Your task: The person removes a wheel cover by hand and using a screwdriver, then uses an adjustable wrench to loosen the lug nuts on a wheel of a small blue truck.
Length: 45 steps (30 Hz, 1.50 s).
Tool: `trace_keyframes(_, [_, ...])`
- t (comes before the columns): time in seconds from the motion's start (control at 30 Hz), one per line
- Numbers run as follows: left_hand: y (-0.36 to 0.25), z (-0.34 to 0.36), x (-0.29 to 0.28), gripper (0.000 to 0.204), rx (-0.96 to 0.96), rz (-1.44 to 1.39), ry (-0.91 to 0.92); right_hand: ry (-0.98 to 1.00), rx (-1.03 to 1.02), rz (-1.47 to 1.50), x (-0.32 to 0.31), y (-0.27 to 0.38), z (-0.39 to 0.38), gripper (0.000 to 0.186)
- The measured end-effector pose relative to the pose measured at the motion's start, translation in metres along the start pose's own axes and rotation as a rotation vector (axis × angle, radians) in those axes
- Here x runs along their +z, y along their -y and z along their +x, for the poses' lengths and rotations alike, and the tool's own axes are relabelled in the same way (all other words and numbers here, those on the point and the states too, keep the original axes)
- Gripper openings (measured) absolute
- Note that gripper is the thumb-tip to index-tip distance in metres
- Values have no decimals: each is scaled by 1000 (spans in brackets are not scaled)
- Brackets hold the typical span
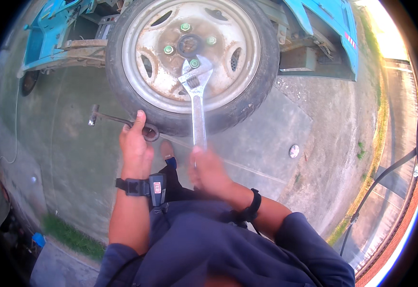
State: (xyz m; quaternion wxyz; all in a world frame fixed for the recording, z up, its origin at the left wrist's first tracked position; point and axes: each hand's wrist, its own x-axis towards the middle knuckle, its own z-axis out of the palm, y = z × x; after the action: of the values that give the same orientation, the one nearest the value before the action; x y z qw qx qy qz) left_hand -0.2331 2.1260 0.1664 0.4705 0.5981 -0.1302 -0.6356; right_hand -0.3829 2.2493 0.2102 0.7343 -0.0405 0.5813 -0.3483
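Observation:
My right hand is closed around the handle of a large silver adjustable wrench. The wrench's jaws reach up to the lower green lug nut on a worn, dusty wheel rim; whether they grip it tightly cannot be made out. Several green nuts ring the dark hub. In my left hand is a small hammer, its metal head pointing left and its thin handle ending in a loop. That hand stays just off the lower left of the black tire, thumb up.
Blue vehicle bodywork flanks the wheel on both sides. Below lies concrete ground, with my shoe under the tire. A round, pale disc sits on the ground to the right. A black cable hangs at far right.

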Motion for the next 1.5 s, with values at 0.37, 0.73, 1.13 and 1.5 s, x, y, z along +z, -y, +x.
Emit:
trace_keyframes(0.37, [1,6,-13,37,-2,9,36,244,-30,0,-16,2,2,36])
trace_keyframes(0.73, [-20,27,-20,38,4,69,129,426,102,19,0,-15,44,41])
trace_keyframes(1.13, [-18,39,-31,47,-17,46,221,320,34,-307,-5,29,19,49])
trace_keyframes(1.5, [-17,40,-30,40,-25,38,218,221,-26,-294,16,6,46,40])
